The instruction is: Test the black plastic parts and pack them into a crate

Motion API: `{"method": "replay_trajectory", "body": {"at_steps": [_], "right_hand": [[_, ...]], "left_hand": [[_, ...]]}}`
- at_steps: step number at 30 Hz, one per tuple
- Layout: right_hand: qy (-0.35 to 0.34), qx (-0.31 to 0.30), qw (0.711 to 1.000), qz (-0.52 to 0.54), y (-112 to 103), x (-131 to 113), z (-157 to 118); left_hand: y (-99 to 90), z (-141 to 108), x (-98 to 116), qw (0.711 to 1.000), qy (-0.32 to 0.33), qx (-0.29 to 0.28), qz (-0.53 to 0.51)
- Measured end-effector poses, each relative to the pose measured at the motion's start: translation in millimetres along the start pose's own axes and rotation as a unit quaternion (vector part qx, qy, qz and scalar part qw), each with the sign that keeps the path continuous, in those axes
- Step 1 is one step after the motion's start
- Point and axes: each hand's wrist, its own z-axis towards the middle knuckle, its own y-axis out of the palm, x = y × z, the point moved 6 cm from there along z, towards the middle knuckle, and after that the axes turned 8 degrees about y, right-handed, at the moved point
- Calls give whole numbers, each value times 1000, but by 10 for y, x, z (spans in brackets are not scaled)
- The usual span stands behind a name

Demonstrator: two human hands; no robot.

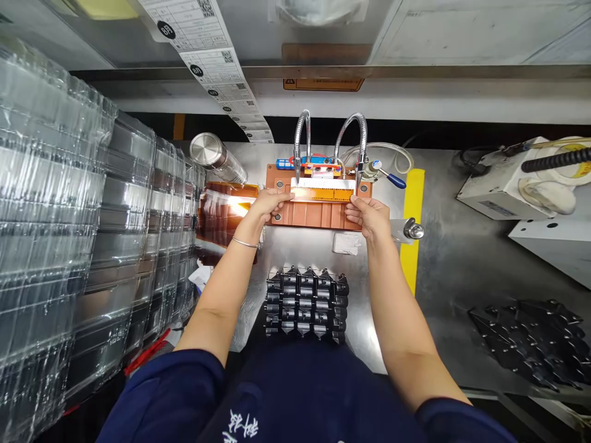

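A thin amber strip (323, 194) with printed marks lies across the top of a brown ribbed fixture block (318, 215) on the steel bench. My left hand (268, 203) pinches the strip's left end and my right hand (369, 215) pinches its right end, holding it flat on the block. Two flexible metal nozzles (302, 138) bend down over the strip from behind. Nearer to me sits a block of stacked black plastic parts (305, 303).
Tall stacks of clear plastic trays (69, 234) fill the left side. A steel cylinder (215, 157) and amber film sheets (221, 209) lie left of the fixture. A yellow floor stripe (412, 227), a white machine (512, 178) and loose black parts (530, 341) are at the right.
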Motion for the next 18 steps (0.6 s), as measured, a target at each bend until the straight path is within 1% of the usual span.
{"method": "replay_trajectory", "body": {"at_steps": [5, 8, 12, 18], "right_hand": [[-30, 21, 999, 11, -18, 45, -53], [-42, 34, 998, 14, -33, 50, -46], [-42, 32, 999, 11, -15, 13, -12], [-33, 35, 999, 9, 3, -32, 15]], "left_hand": [[-6, 25, 12, 999, -20, 20, 16], [6, 47, 7, 999, -35, 19, 18], [24, 60, 13, 1000, -27, 14, -5], [37, 59, 21, 1000, -20, -2, -11]]}}
